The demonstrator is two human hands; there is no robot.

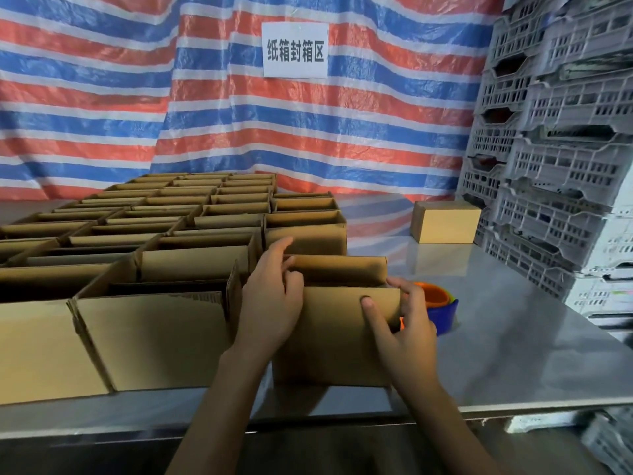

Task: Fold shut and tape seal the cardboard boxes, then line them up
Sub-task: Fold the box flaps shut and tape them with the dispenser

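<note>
An open cardboard box (332, 344) stands near the table's front edge, its long flaps upright. My left hand (274, 299) grips its left end, fingers curled over the top edge into the opening. My right hand (404, 323) holds the right end, thumb pressed on the near flap and fingers wrapped round the corner. Just behind that hand lies a blue and orange tape dispenser (440, 306), partly hidden. Rows of several open boxes (154, 228) fill the table's left half. One closed box (445, 222) sits alone at the back right.
The steel table (496, 337) has bare surface to the right of the held box. Stacked grey plastic crates (555, 149) rise along the right side. A striped tarp with a paper sign (294, 49) hangs behind.
</note>
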